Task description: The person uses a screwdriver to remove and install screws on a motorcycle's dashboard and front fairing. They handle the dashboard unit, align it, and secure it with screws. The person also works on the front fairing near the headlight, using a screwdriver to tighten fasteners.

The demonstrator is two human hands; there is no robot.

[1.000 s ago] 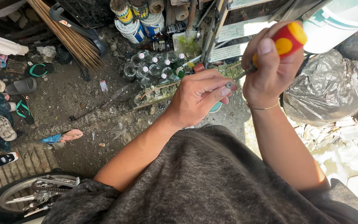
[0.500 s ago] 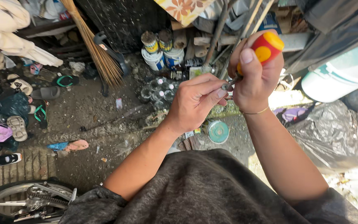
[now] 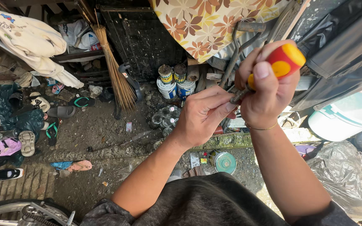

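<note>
My right hand (image 3: 269,98) is closed around a screwdriver with a red and yellow handle (image 3: 288,60), held up in front of me. The metal shaft (image 3: 236,98) points down and left out of that fist. My left hand (image 3: 204,117) pinches the shaft between thumb and fingertips, right against the right hand. The tip is hidden by my fingers. A thin gold bracelet (image 3: 261,127) sits on my right wrist.
Below lies dirt ground with a straw broom (image 3: 114,71), paint cans (image 3: 172,81), a cluster of bottles (image 3: 164,119), sandals (image 3: 59,111) and a round tin (image 3: 224,162). A bicycle wheel (image 3: 17,211) is at bottom left, a white tub (image 3: 344,119) and black bag (image 3: 348,175) at right.
My left hand has slid up the shaft until it meets my right hand. My view has tilted, so the ground clutter has drifted down and right in the frame.
</note>
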